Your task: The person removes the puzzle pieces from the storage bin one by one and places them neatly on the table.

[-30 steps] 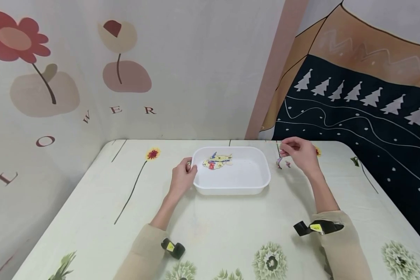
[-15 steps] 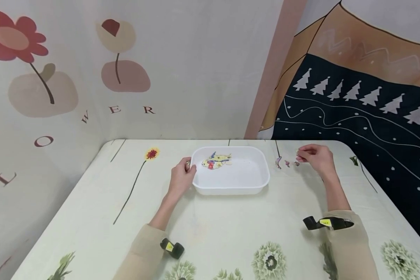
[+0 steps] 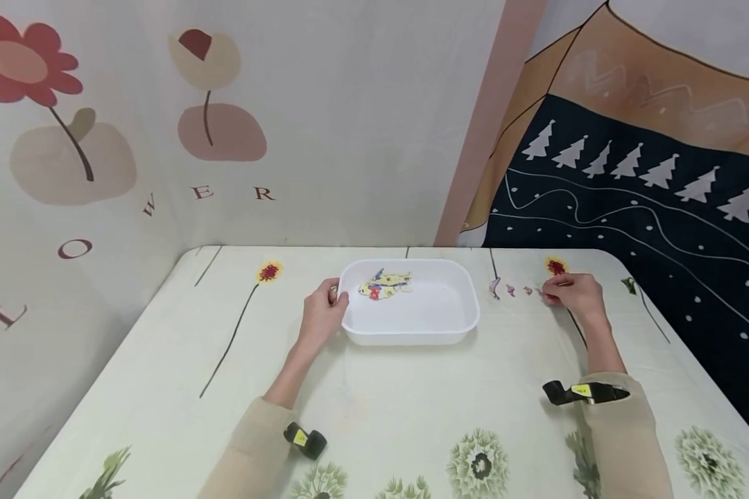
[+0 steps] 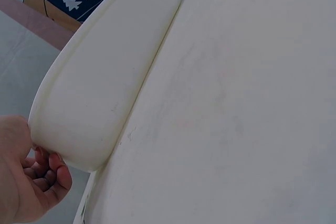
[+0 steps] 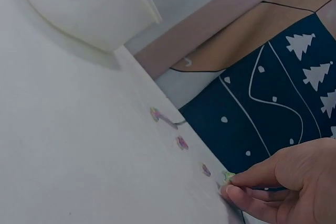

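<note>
My left hand [image 3: 324, 310] grips the left end of a white plastic tray [image 3: 412, 338], thumb over the rim. In the left wrist view the tray's side wall [image 4: 100, 82] rises beside the curled fingers. Inside the tray, toward its left, lie flat yellow, blue and red cut-out shapes [image 3: 383, 285]. To the right of the tray, my right hand [image 3: 577, 298] pinches a small flat greenish piece [image 5: 228, 177] at the tabletop. Small pinkish-purple pieces lie in a row leading to it: a longer one [image 3: 495, 287], then two smaller ones [image 5: 181, 142] [image 5: 206, 170].
A pale cloth with printed flowers [image 3: 270, 272] covers the table [image 3: 381, 409]. Behind the table hang a light curtain [image 3: 324, 138] and a dark tree-patterned cloth [image 3: 630, 201]. Black cameras [image 3: 306, 440] are strapped to both sleeves.
My right hand has moved right along the row, then lowered to the tabletop. Pieces it had hidden now show on its left. My left hand keeps its grip on the tray.
</note>
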The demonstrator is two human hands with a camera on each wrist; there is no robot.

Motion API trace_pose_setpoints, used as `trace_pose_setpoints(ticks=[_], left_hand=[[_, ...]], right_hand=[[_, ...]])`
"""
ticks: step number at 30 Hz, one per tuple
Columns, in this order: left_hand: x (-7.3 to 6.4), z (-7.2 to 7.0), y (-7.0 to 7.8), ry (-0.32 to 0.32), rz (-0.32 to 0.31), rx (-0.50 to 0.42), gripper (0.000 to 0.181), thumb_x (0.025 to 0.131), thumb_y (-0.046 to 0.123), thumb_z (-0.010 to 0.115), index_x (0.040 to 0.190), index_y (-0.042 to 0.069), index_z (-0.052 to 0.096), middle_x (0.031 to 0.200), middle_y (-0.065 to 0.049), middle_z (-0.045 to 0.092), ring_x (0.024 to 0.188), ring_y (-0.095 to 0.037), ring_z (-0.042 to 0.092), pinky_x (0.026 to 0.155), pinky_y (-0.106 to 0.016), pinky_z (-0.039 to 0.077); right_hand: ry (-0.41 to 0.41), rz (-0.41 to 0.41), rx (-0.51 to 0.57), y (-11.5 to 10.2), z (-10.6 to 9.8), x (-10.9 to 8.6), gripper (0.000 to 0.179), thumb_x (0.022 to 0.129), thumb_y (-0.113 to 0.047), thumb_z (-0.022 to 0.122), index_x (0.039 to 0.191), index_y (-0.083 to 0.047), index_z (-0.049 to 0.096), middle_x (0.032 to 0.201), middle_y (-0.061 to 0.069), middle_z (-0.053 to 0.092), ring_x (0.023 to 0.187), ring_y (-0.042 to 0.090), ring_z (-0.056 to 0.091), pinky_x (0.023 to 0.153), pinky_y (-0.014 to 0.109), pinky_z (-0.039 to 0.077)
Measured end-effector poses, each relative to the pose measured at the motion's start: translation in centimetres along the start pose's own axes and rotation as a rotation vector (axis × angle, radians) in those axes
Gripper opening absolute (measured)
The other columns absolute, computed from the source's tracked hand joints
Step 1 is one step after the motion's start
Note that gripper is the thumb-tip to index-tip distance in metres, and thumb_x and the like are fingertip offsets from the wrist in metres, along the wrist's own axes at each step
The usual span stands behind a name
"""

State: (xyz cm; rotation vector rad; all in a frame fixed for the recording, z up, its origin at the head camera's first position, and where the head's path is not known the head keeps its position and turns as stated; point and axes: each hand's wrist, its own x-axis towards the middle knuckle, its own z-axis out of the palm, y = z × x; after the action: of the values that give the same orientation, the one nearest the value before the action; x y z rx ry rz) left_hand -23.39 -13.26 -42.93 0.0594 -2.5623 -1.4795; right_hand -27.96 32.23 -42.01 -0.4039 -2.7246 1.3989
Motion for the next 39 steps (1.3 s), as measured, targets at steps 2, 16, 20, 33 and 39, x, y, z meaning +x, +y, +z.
trace_pose_setpoints(ticks=[2,16,20,33,39], left_hand=[[0.0,0.0,0.0,0.001,-0.001,-0.002,0.038,0.100,0.011,0.057,0.135,-0.003,0.057,0.081,-0.006,0.046,0.071,-0.018,0.044,0.057,-0.024,0.034],[0.1,0.1,-0.1,-0.003,-0.002,0.002,0.038,0.100,0.011,0.057,0.135,-0.003,0.057,0.081,-0.006,0.047,0.071,-0.017,0.044,0.057,-0.024,0.034],[0.1,0.1,-0.1,-0.003,-0.002,-0.002,0.038,0.100,0.011,0.057,0.136,-0.003,0.057,0.081,-0.006,0.047,0.072,-0.018,0.045,0.057,-0.024,0.034],[0.1,0.1,-0.2,-0.005,-0.012,0.000,0.039,0.100,0.011,0.057,0.137,-0.003,0.056,0.083,-0.007,0.047,0.073,-0.019,0.045,0.057,-0.023,0.034],[0.2,0.1,-0.2,-0.011,-0.020,0.003,0.040,0.101,0.011,0.057,0.138,-0.003,0.055,0.084,-0.007,0.047,0.074,-0.019,0.046,0.058,-0.023,0.035]], right_hand=[[-0.007,0.018,0.010,0.2,0.1,0.1,0.031,0.094,-0.007,0.064,0.117,0.014,0.064,0.078,0.001,0.066,0.062,0.000,0.064,0.061,0.017,0.053],[0.034,0.018,-0.007,1.0,0.1,0.3,0.032,0.094,-0.010,0.061,0.116,0.013,0.065,0.071,-0.006,0.064,0.058,-0.003,0.061,0.056,0.017,0.052],[0.043,0.012,-0.063,0.9,0.0,0.2,0.036,0.096,-0.014,0.060,0.120,0.012,0.065,0.078,0.001,0.068,0.061,-0.001,0.061,0.057,0.017,0.051],[0.002,-0.041,-0.048,-0.5,-0.4,0.1,0.040,0.101,-0.019,0.056,0.129,0.009,0.059,0.107,0.021,0.067,0.073,0.007,0.061,0.066,0.020,0.049],[0.053,-0.071,0.030,-1.7,0.1,-0.1,0.033,0.100,-0.014,0.057,0.123,0.009,0.063,0.107,0.016,0.066,0.072,0.005,0.063,0.069,0.022,0.055]])
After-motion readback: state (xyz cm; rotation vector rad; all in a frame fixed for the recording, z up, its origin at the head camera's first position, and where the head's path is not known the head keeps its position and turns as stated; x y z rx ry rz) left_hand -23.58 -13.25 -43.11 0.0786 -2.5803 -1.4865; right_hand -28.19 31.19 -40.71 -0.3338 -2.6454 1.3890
